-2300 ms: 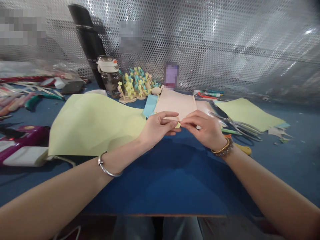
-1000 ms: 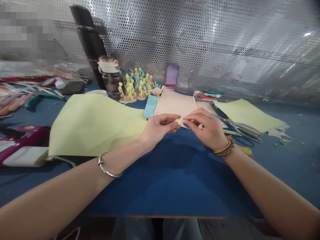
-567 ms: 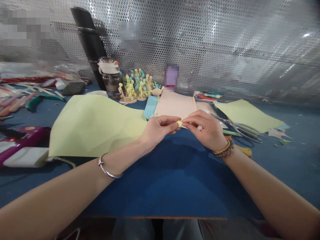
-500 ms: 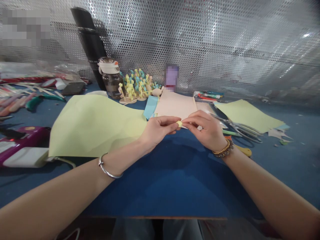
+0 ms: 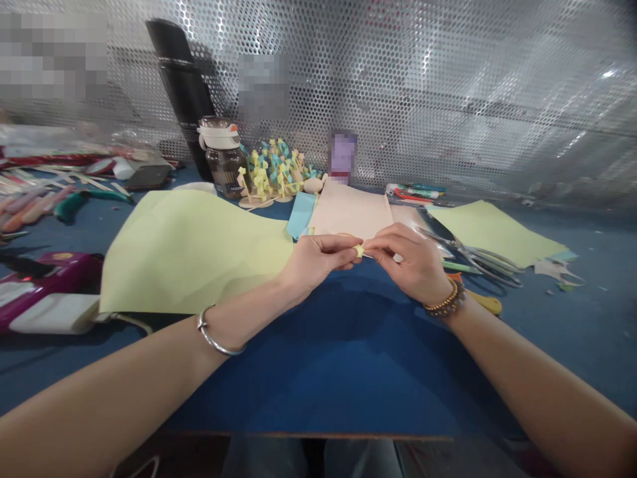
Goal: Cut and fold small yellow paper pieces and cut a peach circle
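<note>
My hands meet above the blue table, with a tiny folded piece of yellow paper (image 5: 359, 251) pinched at the fingertips. My left hand (image 5: 318, 257) holds it from one side and my right hand (image 5: 411, 262) from the other. A thin paper strip seems to run from the piece toward my left fingers, but it is too small to be sure. Just behind my hands lies a peach paper sheet (image 5: 348, 212). A large pale green paper sheet (image 5: 189, 252) spreads out to the left of my left hand.
Steel scissors (image 5: 482, 262) and a second green sheet (image 5: 497, 232) lie right of my right hand. Behind stand a water bottle (image 5: 221, 159), a black tube (image 5: 180, 86), and small paper figures on wooden stands (image 5: 271, 178). A perforated metal wall (image 5: 448, 86) closes the back.
My fingertips have closed in on the yellow piece, which now sits pinched between both hands. Earlier it lay lower, against the peach sheet's edge. The view has shifted slightly.
</note>
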A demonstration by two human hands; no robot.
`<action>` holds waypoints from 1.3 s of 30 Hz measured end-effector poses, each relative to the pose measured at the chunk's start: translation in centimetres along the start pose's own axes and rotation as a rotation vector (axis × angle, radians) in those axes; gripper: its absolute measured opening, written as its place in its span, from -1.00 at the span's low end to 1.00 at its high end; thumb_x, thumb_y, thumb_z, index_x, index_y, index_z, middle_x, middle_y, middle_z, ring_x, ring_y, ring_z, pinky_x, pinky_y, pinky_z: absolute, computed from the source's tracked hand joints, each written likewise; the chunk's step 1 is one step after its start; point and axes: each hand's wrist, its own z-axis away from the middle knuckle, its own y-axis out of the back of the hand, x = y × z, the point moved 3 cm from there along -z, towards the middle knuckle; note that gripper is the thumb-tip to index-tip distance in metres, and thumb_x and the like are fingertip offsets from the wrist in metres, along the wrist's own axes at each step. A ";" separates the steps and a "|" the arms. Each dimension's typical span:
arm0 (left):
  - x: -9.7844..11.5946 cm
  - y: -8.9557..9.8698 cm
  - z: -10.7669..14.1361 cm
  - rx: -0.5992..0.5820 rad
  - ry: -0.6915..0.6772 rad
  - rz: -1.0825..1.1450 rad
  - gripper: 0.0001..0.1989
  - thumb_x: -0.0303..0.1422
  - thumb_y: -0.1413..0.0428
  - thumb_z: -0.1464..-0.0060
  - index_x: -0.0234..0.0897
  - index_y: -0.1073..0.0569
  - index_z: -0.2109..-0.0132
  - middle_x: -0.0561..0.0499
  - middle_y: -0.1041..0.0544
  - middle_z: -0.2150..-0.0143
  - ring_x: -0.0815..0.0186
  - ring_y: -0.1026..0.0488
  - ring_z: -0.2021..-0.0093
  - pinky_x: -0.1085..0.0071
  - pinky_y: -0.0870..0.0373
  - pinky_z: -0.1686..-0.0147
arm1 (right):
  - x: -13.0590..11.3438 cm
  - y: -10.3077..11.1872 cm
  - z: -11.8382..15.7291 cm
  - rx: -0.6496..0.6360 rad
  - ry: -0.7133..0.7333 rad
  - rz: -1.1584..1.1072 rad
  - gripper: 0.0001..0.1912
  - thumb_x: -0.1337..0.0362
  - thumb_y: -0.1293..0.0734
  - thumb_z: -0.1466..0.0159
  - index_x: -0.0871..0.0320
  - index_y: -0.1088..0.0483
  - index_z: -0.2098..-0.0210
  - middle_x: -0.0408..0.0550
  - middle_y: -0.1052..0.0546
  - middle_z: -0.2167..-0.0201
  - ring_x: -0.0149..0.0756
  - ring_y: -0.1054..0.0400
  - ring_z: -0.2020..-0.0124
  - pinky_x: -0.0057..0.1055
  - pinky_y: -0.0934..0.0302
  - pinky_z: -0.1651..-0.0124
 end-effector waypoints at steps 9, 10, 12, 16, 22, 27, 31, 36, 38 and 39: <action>0.1 -0.3 0.3 -0.014 0.043 0.090 -0.75 -0.45 -0.24 0.04 -0.28 -0.55 0.14 -0.01 -0.60 0.22 0.39 -0.52 0.27 0.37 -0.43 0.15 | -0.2 -0.1 0.0 -0.018 -0.040 -0.008 -0.91 0.29 -0.30 -0.27 0.13 -0.46 0.31 -0.11 -0.49 0.34 -0.46 -0.32 0.51 -0.46 -0.27 0.42; 0.1 -0.3 0.3 -0.013 0.044 0.110 -0.75 -0.47 -0.23 0.03 -0.29 -0.53 0.13 0.00 -0.59 0.25 0.39 -0.53 0.28 0.37 -0.43 0.16 | -0.2 -0.1 0.0 -0.018 -0.037 -0.007 -0.91 0.30 -0.30 -0.27 0.14 -0.46 0.31 -0.11 -0.49 0.34 -0.47 -0.31 0.51 -0.47 -0.27 0.43; 0.2 -0.2 0.3 0.005 0.032 0.135 -0.77 -0.51 -0.22 0.03 -0.30 -0.50 0.16 0.03 -0.59 0.32 0.40 -0.53 0.31 0.39 -0.44 0.19 | -0.2 -0.1 0.0 -0.014 -0.031 -0.015 -0.92 0.31 -0.31 -0.26 0.14 -0.46 0.31 -0.10 -0.49 0.34 -0.46 -0.32 0.51 -0.47 -0.27 0.43; 0.3 -0.1 0.1 0.038 -0.008 0.096 -0.86 -0.47 -0.24 0.04 -0.34 -0.47 0.27 0.03 -0.56 0.39 0.42 -0.51 0.35 0.44 -0.42 0.24 | 0.0 -0.1 -0.1 0.013 -0.062 -0.070 -0.92 0.32 -0.32 -0.25 0.13 -0.48 0.29 -0.09 -0.49 0.36 -0.42 -0.36 0.46 -0.45 -0.30 0.41; 0.0 0.0 0.0 0.016 -0.031 0.072 -0.82 -0.42 -0.25 0.06 -0.33 -0.53 0.24 0.02 -0.56 0.29 0.42 -0.49 0.33 0.42 -0.41 0.20 | 0.2 -0.1 -0.1 0.021 -0.084 -0.097 -0.88 0.32 -0.32 -0.26 0.11 -0.50 0.25 -0.07 -0.49 0.36 -0.38 -0.38 0.43 -0.44 -0.31 0.42; -0.2 0.1 0.0 0.039 -0.020 0.059 -0.81 -0.45 -0.23 0.04 -0.31 -0.53 0.20 0.03 -0.56 0.31 0.44 -0.49 0.34 0.41 -0.41 0.19 | 0.2 -0.1 -0.1 0.017 -0.071 -0.108 -0.90 0.29 -0.32 -0.25 0.08 -0.50 0.28 -0.10 -0.50 0.37 -0.39 -0.38 0.44 -0.43 -0.30 0.43; -0.1 0.1 0.0 0.037 -0.017 0.065 -0.82 -0.46 -0.22 0.02 -0.33 -0.52 0.20 0.03 -0.56 0.31 0.44 -0.49 0.35 0.43 -0.42 0.21 | 0.1 -0.1 -0.1 0.018 -0.074 -0.115 -0.92 0.30 -0.34 -0.24 0.11 -0.50 0.29 -0.09 -0.50 0.37 -0.39 -0.38 0.44 -0.43 -0.31 0.43; -0.1 0.1 0.0 0.027 -0.017 0.084 -0.84 -0.47 -0.22 0.01 -0.33 -0.51 0.22 0.05 -0.55 0.34 0.45 -0.50 0.36 0.46 -0.41 0.25 | 0.0 -0.1 -0.1 0.021 -0.079 -0.114 -0.93 0.32 -0.34 -0.23 0.10 -0.49 0.31 -0.11 -0.49 0.39 -0.40 -0.37 0.45 -0.42 -0.31 0.43; -0.1 0.1 0.0 0.028 -0.016 0.092 -0.84 -0.47 -0.23 0.02 -0.32 -0.51 0.22 0.06 -0.55 0.35 0.45 -0.50 0.36 0.46 -0.41 0.25 | 0.0 0.0 -0.1 0.028 -0.091 -0.122 -0.94 0.32 -0.35 -0.22 0.10 -0.49 0.31 -0.11 -0.49 0.39 -0.39 -0.37 0.45 -0.43 -0.31 0.43; -0.1 0.1 0.0 0.029 -0.013 0.094 -0.84 -0.47 -0.23 0.02 -0.32 -0.51 0.22 0.05 -0.55 0.35 0.45 -0.50 0.36 0.45 -0.40 0.25 | 0.0 0.0 -0.2 0.030 -0.097 -0.126 -0.94 0.32 -0.35 -0.22 0.10 -0.49 0.31 -0.11 -0.49 0.39 -0.39 -0.38 0.44 -0.43 -0.31 0.43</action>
